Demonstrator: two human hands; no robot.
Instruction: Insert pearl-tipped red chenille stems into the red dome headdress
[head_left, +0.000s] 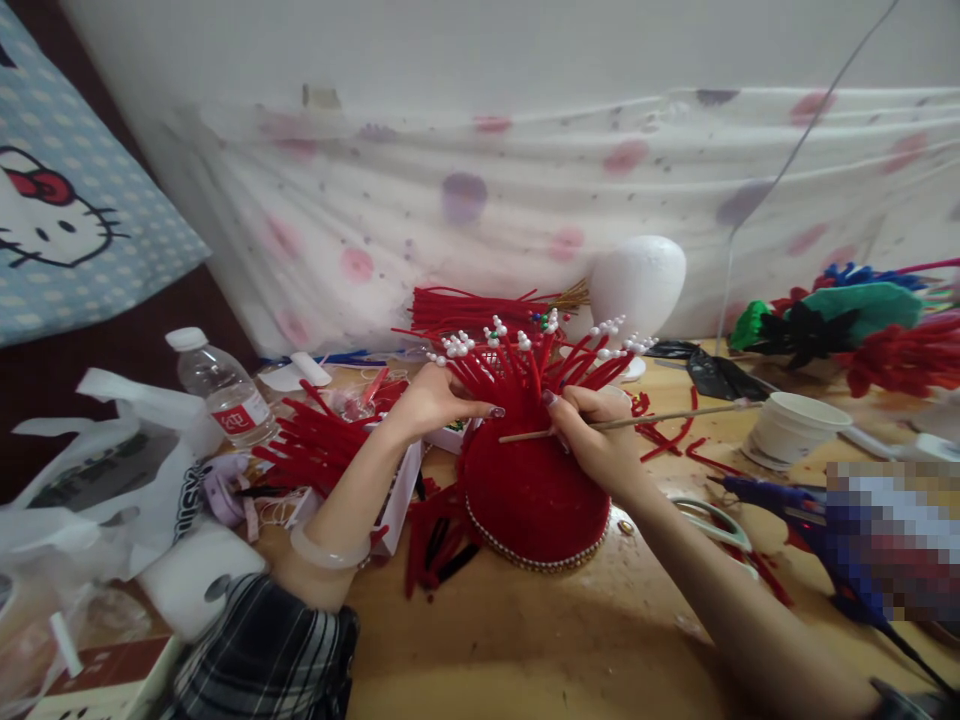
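Observation:
A round red velvet piece (536,490) edged with pearls and gold beads stands on the wooden table. Red stems (517,378) tipped with white beads fan out from its far side. My left hand (441,402) is at the left of the fan, thumb stretched toward the middle; its other fingers are mostly behind the stems, so its grip is unclear. My right hand (592,430) is closed around a thin wooden stick (645,418), which points left over the velvet. Its thumb and fingertips are at the base of the stems on the right.
Behind stands a white foam head (637,285). To the right are a paper cup (795,428), scissors (709,525) and a blue glue gun (795,510). On the left are a plastic bottle (225,390), a white roll (199,580), plastic bags (127,450) and red stems (315,445).

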